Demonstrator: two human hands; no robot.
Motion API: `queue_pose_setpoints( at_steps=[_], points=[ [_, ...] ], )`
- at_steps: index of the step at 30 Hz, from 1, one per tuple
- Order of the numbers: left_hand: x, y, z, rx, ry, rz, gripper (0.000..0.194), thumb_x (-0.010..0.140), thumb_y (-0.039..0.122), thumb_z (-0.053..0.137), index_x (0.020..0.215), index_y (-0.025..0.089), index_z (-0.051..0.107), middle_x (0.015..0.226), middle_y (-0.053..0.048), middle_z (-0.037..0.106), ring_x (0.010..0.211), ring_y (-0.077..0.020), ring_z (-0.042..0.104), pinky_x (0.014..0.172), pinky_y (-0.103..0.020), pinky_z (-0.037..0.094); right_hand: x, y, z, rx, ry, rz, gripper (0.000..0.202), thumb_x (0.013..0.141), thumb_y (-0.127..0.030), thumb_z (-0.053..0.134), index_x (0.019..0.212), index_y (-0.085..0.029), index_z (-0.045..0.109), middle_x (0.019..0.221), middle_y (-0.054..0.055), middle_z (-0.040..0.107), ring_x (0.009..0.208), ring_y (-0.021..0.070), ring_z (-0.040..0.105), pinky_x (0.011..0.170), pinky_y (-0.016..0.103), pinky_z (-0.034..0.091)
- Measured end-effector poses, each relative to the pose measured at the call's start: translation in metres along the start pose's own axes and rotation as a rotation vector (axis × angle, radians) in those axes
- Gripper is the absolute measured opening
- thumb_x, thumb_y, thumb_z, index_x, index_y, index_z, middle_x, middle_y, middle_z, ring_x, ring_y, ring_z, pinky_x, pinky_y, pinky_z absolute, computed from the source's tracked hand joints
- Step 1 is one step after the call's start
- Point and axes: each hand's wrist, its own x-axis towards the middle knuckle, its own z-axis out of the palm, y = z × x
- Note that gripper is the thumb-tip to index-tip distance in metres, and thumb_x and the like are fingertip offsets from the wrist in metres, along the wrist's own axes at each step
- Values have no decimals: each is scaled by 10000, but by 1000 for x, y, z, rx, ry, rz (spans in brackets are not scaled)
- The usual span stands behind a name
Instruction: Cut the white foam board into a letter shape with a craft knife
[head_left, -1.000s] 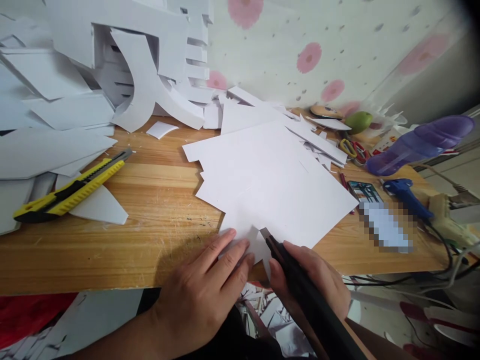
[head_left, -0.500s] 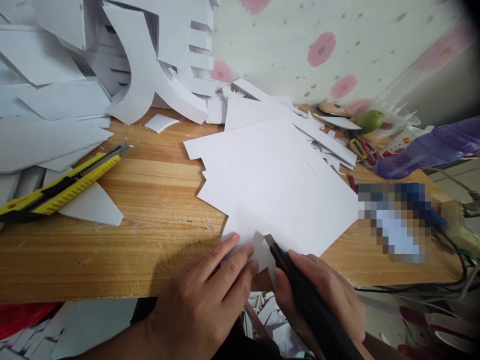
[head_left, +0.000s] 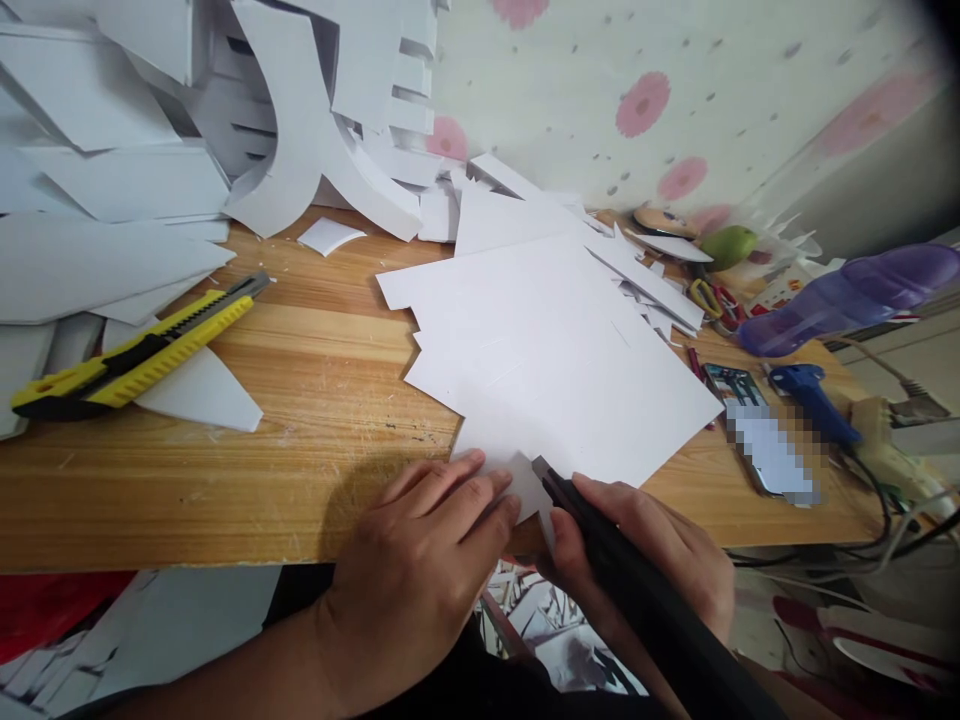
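A white foam board sheet [head_left: 540, 340] with a notched left edge lies on the wooden table, its lower part near the front edge. My left hand [head_left: 420, 560] rests on its lower left corner, palm down with the fingers stretched out. In my right hand [head_left: 652, 550] is a black box cutter [head_left: 622, 560], its short blade tip touching the board just right of my left fingertips. Thin cut lines show on the white surface. Away to the left lies a yellow box cutter [head_left: 142, 350] with its blade out.
White board pieces [head_left: 112, 180] are piled at the back left; offcuts [head_left: 645, 285] lie behind the sheet. On the right are a purple bottle [head_left: 847, 300], scissors [head_left: 716, 305], a phone [head_left: 765, 440], a blue glue gun [head_left: 814, 395] and cables. Scraps [head_left: 540, 620] show below the table edge.
The whole view has shifted slightly. The black box cutter stays in my right hand with its tip on the board, and my left hand still presses the same corner.
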Motion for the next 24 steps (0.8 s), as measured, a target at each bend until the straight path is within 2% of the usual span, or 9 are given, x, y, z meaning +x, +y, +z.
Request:
queue_pose_setpoints(
  at_steps=[11, 16, 18, 20, 22, 24],
  points=[
    [0, 1, 2, 10, 40, -6, 183, 960, 187, 516, 1045, 237, 669, 1159, 20, 716, 1143, -250, 616, 927, -431, 365, -15, -7, -16, -25, -50, -66, 173, 831, -168, 637, 998, -196, 600, 712, 12, 695, 569, 142, 657, 544, 259, 536],
    [1, 0, 2, -24, 17, -19, 171, 940, 187, 546, 1037, 246, 675, 1152, 20, 717, 1144, -258, 611, 940, -441, 368, -30, -11, -36, 36, -132, -19, 128, 822, -218, 620, 948, -243, 618, 753, 12, 730, 604, 173, 693, 567, 281, 557],
    [1, 0, 1, -31, 25, -19, 180, 926, 162, 552, 1019, 249, 680, 1136, 20, 720, 1142, -255, 607, 946, -439, 380, -40, -9, -46, 56, -102, 47, 106, 826, -285, 623, 924, -261, 654, 802, 32, 747, 689, 218, 718, 629, 325, 577],
    [2, 0, -1, -39, 54, -16, 176, 903, 145, 564, 986, 243, 686, 1137, 13, 715, 1133, -253, 601, 947, -436, 395, -51, -2, -54, 90, -71, 194, 140, 831, -387, 633, 894, -272, 683, 821, 45, 742, 743, 252, 714, 654, 355, 579],
    [1, -1, -4, -54, 108, -34, 168, 873, 134, 581, 966, 226, 686, 1138, -13, 703, 1099, -248, 600, 938, -427, 419, -58, 8, -57, 216, -123, 344, 193, 846, -453, 622, 849, -268, 680, 773, 33, 714, 713, 236, 691, 616, 331, 570],
    [-2, -3, -8, -66, 162, -72, 169, 858, 131, 584, 981, 201, 677, 1133, -53, 685, 1057, -237, 601, 924, -408, 442, -63, 18, -53, 414, -196, 456, 225, 871, -454, 602, 803, -248, 658, 709, 14, 672, 661, 201, 660, 581, 294, 558]
  ],
)
